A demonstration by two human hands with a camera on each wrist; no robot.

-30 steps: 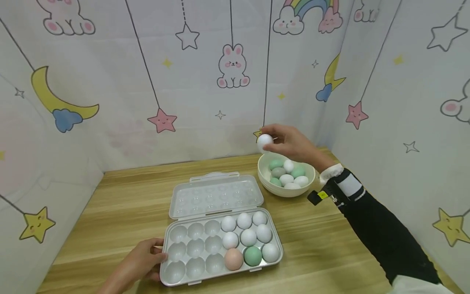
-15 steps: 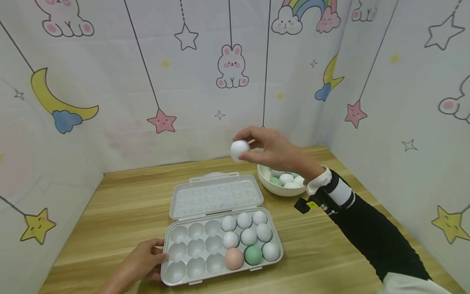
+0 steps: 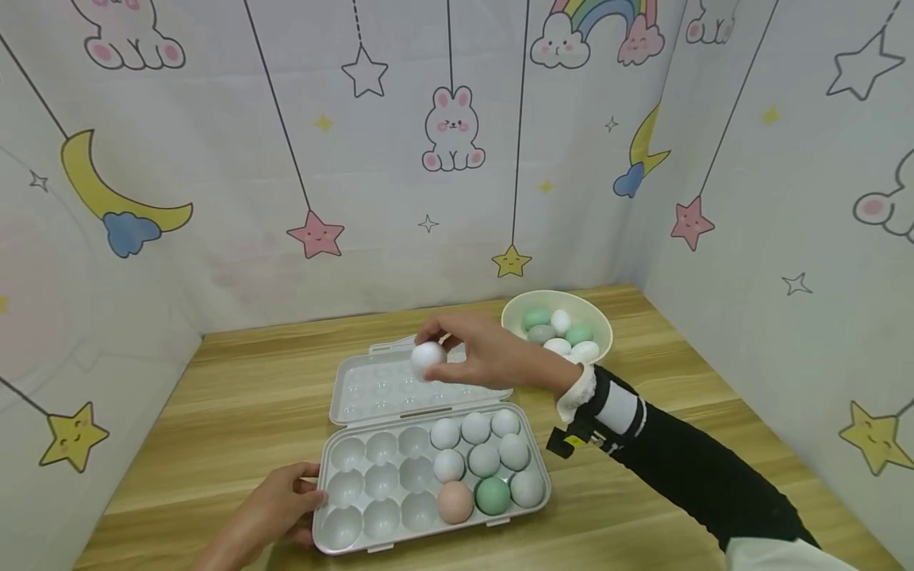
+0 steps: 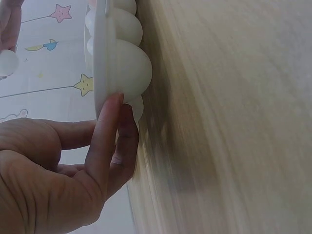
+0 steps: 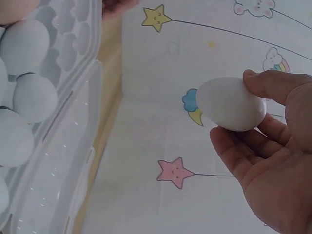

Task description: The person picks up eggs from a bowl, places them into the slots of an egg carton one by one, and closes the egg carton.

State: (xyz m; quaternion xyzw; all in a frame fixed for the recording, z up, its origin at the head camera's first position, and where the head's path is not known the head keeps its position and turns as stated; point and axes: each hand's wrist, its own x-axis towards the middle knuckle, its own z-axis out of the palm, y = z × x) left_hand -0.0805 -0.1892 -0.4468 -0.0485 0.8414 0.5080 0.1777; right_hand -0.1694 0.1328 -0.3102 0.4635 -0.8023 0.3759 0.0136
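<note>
My right hand (image 3: 489,349) pinches a white egg (image 3: 427,361) between thumb and fingertips, held above the clear lid of the egg box. The right wrist view shows that white egg (image 5: 226,103) lying sideways in the grip. My left hand (image 3: 282,503) holds the left end of the white egg box (image 3: 382,520), fingertips at its rim and under the end cup (image 4: 129,70). Several white eggs, a pink egg (image 3: 455,503) and a green egg (image 3: 493,496) fill the box's right half. The cups in its left three columns hold nothing.
The lid (image 3: 357,388) is folded back behind the box. A cream bowl (image 3: 508,319) with several white, green and grey eggs stands at the back right, partly behind my right wrist. A printed cloth (image 3: 385,182) hangs around the wooden table (image 3: 250,381).
My right hand has carried the white egg left from above the bowl, then down to over the open lid. My left hand stays at the box's left end.
</note>
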